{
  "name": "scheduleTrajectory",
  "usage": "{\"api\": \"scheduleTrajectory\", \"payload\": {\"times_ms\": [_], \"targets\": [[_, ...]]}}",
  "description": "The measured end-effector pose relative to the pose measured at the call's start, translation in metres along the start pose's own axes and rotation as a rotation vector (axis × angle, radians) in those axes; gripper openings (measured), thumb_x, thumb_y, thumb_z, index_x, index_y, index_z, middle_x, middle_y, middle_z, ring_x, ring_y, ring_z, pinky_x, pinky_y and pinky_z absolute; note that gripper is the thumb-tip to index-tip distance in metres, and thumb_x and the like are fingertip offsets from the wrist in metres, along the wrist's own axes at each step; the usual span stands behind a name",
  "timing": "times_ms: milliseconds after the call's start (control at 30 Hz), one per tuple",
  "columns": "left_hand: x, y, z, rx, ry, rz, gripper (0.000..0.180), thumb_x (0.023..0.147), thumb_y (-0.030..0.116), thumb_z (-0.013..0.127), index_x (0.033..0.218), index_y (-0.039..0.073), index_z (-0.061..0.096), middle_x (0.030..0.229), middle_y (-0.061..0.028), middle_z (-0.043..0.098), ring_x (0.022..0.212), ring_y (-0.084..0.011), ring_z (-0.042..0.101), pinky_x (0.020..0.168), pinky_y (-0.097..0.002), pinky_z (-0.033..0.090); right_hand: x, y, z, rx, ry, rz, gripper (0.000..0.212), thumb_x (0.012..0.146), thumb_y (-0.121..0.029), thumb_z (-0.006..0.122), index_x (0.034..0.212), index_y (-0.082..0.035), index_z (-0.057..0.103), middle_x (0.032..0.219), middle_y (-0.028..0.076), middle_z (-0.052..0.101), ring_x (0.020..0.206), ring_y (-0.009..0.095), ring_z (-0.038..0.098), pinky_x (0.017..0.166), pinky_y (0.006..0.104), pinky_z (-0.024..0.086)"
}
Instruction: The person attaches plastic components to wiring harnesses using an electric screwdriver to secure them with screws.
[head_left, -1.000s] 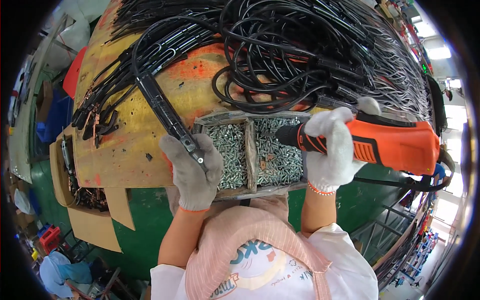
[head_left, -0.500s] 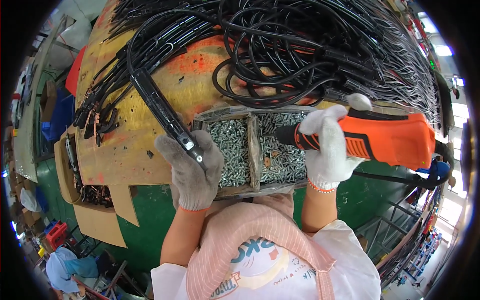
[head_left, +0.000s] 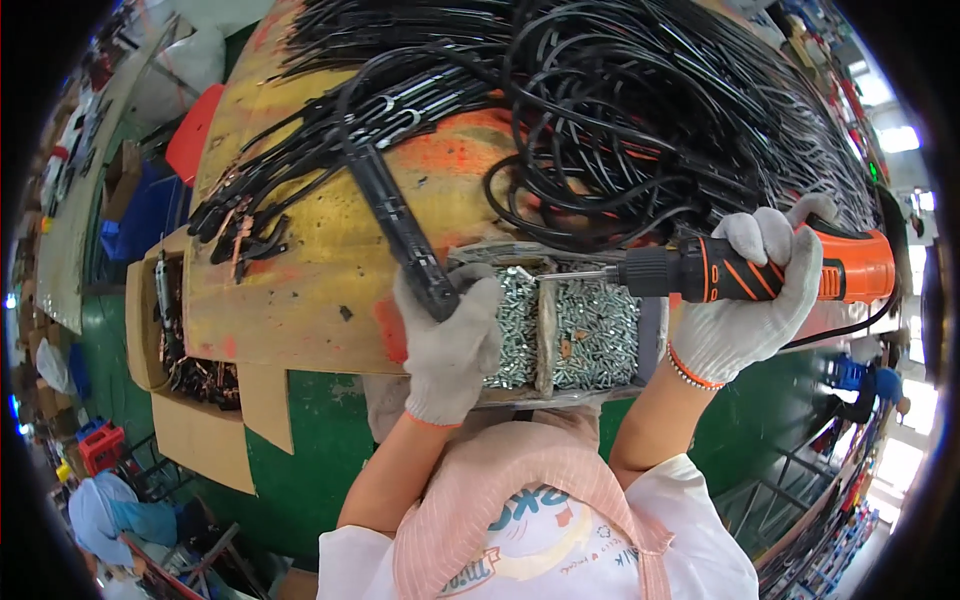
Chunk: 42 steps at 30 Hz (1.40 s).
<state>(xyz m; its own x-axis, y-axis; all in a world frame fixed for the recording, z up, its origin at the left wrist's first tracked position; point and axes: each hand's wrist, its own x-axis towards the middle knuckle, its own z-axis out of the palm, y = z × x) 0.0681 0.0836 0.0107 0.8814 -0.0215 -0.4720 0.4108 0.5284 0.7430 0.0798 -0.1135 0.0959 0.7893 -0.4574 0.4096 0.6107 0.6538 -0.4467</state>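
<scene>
My left hand (head_left: 450,345), in a grey-white glove, is closed round the lower end of a long black cable handle (head_left: 398,222). The handle slants up and away to the left, where a black cable leaves it. In my gloved right hand (head_left: 757,285) is an orange and black electric screwdriver (head_left: 862,266), held level, with its long thin bit (head_left: 585,275) pointing left. The bit lies above a two-part box (head_left: 545,345) of small metal screws (head_left: 597,325). Whether a screw sits on the bit's tip I cannot make out. Fingers partly hide the handle's near end.
A heap of black cables (head_left: 640,110) covers the far side of the wooden table (head_left: 270,315). More black handles with bare copper-coloured ends (head_left: 240,235) lie at the left. A cardboard box (head_left: 205,430) of copper-coloured parts stands below the left edge. A person (head_left: 130,520) is at the lower left.
The screwdriver has been drawn right and its bit now shows over the screw box. My left hand has turned the handle, so the screw seen in its end is out of sight.
</scene>
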Motion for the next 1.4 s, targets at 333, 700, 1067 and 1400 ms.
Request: {"api": "scheduleTrajectory", "payload": {"times_ms": [333, 700, 1067, 1400], "targets": [[0.001, -0.003, -0.006, -0.159, -0.031, -0.030, 0.063, 0.086, 0.004, 0.069, 0.134, 0.010, 0.028, 0.098, -0.0067, 0.064, 0.053, -0.0074, 0.055, 0.040, -0.0228, 0.042, -0.007, 0.054, 0.023, 0.013, 0.114, 0.051, 0.037, 0.093, -0.002, 0.059, 0.128, -0.006, 0.046, 0.070, -0.006, 0.037, 0.061, 0.004, 0.035, 0.059, 0.0238, 0.036], [0.002, 0.004, -0.010, -0.203, -0.099, -0.040, 0.064, 0.085, 0.003, 0.070, 0.132, 0.006, 0.027, 0.095, -0.0079, 0.063, 0.054, -0.0076, 0.056, 0.040, -0.0214, 0.044, -0.012, 0.064, 0.023, -0.031, 0.111, 0.077, 0.033, 0.095, -0.002, 0.057, 0.126, -0.006, 0.047, 0.070, -0.004, 0.036, 0.062, 0.006, 0.036, 0.064, 0.0245, 0.041], [0.004, 0.002, -0.010, -0.219, -0.086, -0.045, 0.068, 0.083, 0.003, 0.071, 0.135, 0.005, 0.027, 0.095, -0.0073, 0.064, 0.056, -0.0067, 0.056, 0.044, -0.0201, 0.044, -0.011, 0.070, 0.022, 0.000, 0.072, 0.103, 0.029, 0.097, -0.003, 0.056, 0.124, -0.005, 0.048, 0.071, -0.003, 0.037, 0.063, 0.006, 0.038, 0.067, 0.0246, 0.044], [0.002, 0.005, -0.011, -0.230, -0.124, -0.061, 0.066, 0.084, 0.000, 0.068, 0.134, 0.001, 0.027, 0.094, -0.0071, 0.063, 0.059, -0.0066, 0.057, 0.046, -0.0190, 0.045, -0.013, 0.069, 0.024, -0.033, 0.138, 0.083, 0.034, 0.095, -0.002, 0.057, 0.127, -0.006, 0.047, 0.070, -0.005, 0.037, 0.061, 0.005, 0.035, 0.062, 0.0242, 0.040]]}}
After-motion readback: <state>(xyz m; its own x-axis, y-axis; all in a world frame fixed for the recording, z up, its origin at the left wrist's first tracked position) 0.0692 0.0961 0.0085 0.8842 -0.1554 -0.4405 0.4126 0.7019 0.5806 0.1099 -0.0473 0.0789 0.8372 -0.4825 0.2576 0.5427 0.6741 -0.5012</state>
